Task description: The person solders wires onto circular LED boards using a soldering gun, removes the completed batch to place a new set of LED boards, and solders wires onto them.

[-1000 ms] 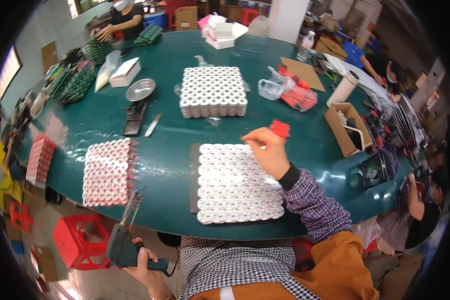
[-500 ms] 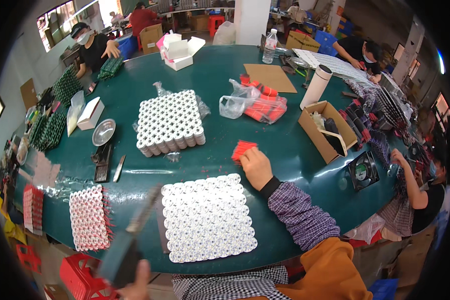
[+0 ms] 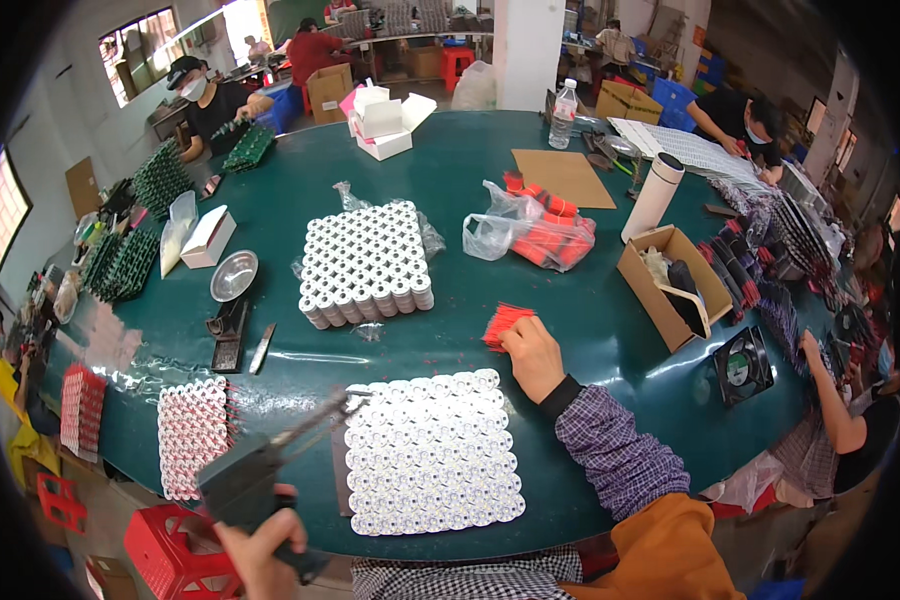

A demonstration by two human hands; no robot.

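My left hand (image 3: 258, 552) is wrapped round the grip of a dark green soldering gun (image 3: 240, 485). Its long metal nose slants up and right, the tip at the upper left corner of a sheet of white round circuit boards (image 3: 435, 455). That sheet lies flat in front of me, a dark strip showing along its left side. Beyond its upper right corner, my right hand (image 3: 533, 358) has its fingers closed at the near end of a small bundle of short red wires (image 3: 504, 322) on the table. The fingertips are partly hidden, so how many wires they grip cannot be seen.
A stack of white round pieces (image 3: 365, 255) stands mid-table. Left are boards with red wires (image 3: 194, 438), a knife (image 3: 262, 349) and a metal dish (image 3: 234, 276). A bag of red bundles (image 3: 545, 235) and a cardboard box (image 3: 660, 300) lie right. Co-workers sit around the table.
The soldering gun has swung right and tipped lower, bringing its tip to the sheet's corner. My right hand stays at the red wires. The whole view has shifted slightly.
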